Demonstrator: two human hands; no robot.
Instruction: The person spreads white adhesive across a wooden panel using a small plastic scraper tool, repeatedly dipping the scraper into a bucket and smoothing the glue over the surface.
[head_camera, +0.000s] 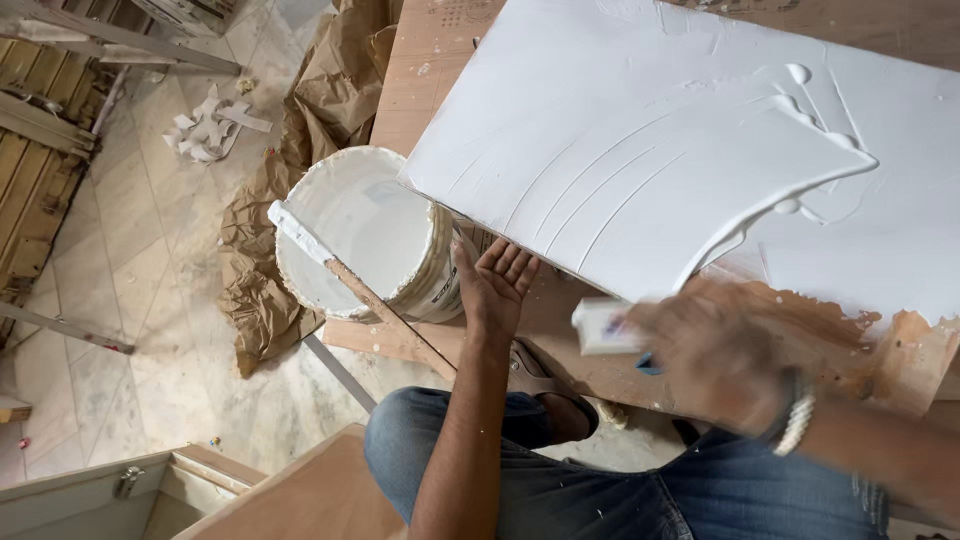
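Sitting in blue jeans (600, 490), you have two hands at work over one wooden panel. Your right hand (715, 350), blurred and near, wears one white beaded bracelet (797, 420) and grips one small white scraper (602, 327) against the panel's near edge. Your left hand (493, 285) lies open, fingers spread, pressed to the edge of the panel (640, 130), whose flat face carries thick, glossy white paste with curved ridges; bare brown wood shows at the near right. Just left of that hand stands one round white bucket (365, 235) of paste, one paste-coated wooden stick (350, 285) across its rim. Farther left, crumpled brown paper (290, 180) lies on the marble floor (140, 250).
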